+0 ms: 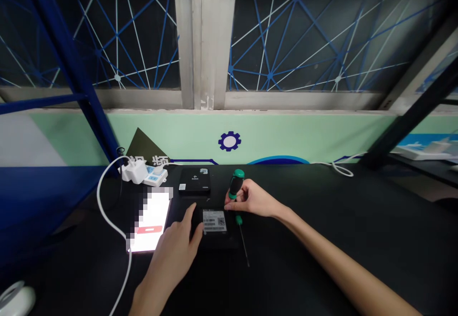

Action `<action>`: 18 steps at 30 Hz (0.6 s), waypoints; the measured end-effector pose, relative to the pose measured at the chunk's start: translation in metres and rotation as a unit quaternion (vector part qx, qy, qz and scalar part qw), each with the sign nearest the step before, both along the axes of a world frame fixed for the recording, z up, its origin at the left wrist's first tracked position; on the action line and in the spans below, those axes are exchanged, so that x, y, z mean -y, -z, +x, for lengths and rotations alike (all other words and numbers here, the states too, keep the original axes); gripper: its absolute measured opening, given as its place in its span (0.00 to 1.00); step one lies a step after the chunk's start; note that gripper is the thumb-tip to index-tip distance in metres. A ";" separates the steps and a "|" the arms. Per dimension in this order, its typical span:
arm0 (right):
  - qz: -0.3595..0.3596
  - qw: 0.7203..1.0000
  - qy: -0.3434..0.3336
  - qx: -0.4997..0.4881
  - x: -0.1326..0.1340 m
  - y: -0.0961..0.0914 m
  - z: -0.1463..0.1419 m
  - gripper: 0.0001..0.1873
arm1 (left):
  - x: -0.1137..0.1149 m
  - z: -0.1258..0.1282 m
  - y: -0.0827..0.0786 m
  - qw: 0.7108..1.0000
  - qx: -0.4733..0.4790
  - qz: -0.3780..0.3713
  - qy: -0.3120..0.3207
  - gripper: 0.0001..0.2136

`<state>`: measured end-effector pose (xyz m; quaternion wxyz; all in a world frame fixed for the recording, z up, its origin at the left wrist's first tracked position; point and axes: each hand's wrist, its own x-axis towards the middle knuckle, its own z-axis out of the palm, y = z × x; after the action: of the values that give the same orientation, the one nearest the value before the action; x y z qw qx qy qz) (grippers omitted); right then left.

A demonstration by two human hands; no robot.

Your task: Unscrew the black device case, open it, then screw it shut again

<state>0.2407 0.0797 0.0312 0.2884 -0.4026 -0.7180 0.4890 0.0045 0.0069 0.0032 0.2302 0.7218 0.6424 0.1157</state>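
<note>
In the head view, a thick-handled green-and-black screwdriver [236, 184] is held nearly upright in the closed grip of the right hand [252, 199], near the far right corner of a flat black plastic box with a white label [214, 227]; screw work seems to be in hand, though the tip is hidden. Steady alignment would likely be called for next; the left hand [177, 247] is laid along the box's left side, thumb and forefinger spread wide.

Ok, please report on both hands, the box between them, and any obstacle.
Left hand on nearer black box. Right hand grips near-upright screwdriver; tip not visible. Second screwdriver lies beside the box, apparently not blocking.
</note>
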 end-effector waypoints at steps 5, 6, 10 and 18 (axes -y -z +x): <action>-0.032 0.999 -0.006 -0.018 -0.004 0.004 0.003 0.22 | 0.000 0.000 0.000 1.000 -0.003 0.000 0.000 0.26; -0.036 0.999 -0.008 -0.019 -0.004 0.005 0.003 0.22 | 0.000 0.000 0.000 1.000 -0.002 0.001 -0.003 0.26; -0.044 0.999 -0.010 -0.025 -0.005 0.004 0.002 0.21 | 0.000 0.000 0.001 1.000 0.002 0.005 0.001 0.26; -0.044 0.999 0.004 -0.016 -0.005 0.005 0.002 0.20 | 0.000 0.001 -0.001 1.000 -0.011 0.003 -0.003 0.26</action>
<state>0.2427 0.0846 0.0264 0.2840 -0.4098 -0.6896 0.5253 0.0055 0.0069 0.0042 0.2203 0.7220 0.6465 0.1107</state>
